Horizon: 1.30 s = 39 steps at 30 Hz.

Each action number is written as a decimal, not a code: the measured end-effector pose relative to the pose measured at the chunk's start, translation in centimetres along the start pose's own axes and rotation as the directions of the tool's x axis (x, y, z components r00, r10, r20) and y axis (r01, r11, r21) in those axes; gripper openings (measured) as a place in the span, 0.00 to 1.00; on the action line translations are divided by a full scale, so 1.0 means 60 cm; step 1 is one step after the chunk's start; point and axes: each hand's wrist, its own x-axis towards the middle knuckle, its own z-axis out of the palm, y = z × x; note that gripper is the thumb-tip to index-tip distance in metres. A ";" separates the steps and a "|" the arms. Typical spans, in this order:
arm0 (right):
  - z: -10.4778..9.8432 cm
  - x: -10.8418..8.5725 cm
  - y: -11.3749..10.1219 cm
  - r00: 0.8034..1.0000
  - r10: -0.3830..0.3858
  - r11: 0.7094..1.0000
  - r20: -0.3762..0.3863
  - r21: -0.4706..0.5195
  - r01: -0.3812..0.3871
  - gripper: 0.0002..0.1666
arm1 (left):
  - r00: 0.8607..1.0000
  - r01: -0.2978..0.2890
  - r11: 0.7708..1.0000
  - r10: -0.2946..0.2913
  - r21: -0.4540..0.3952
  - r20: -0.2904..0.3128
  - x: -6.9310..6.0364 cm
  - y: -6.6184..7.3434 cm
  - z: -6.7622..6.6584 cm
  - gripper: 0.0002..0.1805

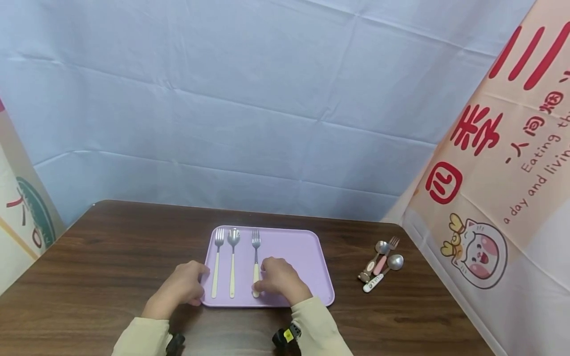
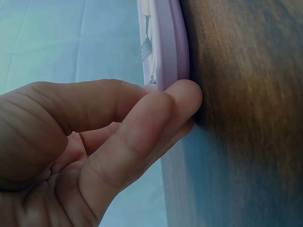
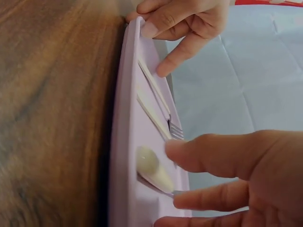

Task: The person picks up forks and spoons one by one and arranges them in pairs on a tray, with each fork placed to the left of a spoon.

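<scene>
Head view: left fingers [image 1: 200, 269] touch a smooth, round-cornered lilac tray [image 1: 294, 247].

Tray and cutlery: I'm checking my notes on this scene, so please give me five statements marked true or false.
1. A spoon lies between the left fork and the right fork on the tray. True.
2. Both tray forks have their tines toward the near edge. False: their tines point to the far edge.
3. The left hand touches the tray's edge. True.
4. The right hand is at the spoon's bowl. False: it is at the right fork's handle.
5. Three forks lie off the tray, to its right. False: two loose spoons and a pink-handled fork lie there.
</scene>
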 end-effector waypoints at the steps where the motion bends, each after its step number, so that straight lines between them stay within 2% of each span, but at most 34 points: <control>1: -0.002 -0.001 0.000 1.000 -0.020 0.999 0.010 -0.025 0.021 0.21 | 1.000 0.000 1.000 0.000 0.002 0.000 0.000 0.000 0.000 0.30; 7: -0.013 -0.010 -0.004 0.991 -0.119 0.981 0.054 -0.147 0.126 0.24 | 1.000 -0.002 1.000 0.002 0.008 0.004 -0.001 0.001 -0.002 0.29; 12: -0.019 -0.015 -0.006 0.987 -0.154 0.964 0.055 -0.209 0.162 0.27 | 1.000 0.001 1.000 -0.001 0.011 0.004 -0.001 0.001 -0.002 0.29; 27: -0.021 -0.017 -0.004 0.988 -0.135 0.959 0.076 -0.242 0.150 0.27 | 1.000 0.012 1.000 -0.012 0.011 0.005 -0.002 0.001 -0.003 0.30; 39: -0.029 -0.023 0.027 0.993 -0.116 0.966 0.031 -0.229 0.121 0.31 | 1.000 0.000 0.999 0.000 0.039 0.004 0.000 -0.001 -0.001 0.29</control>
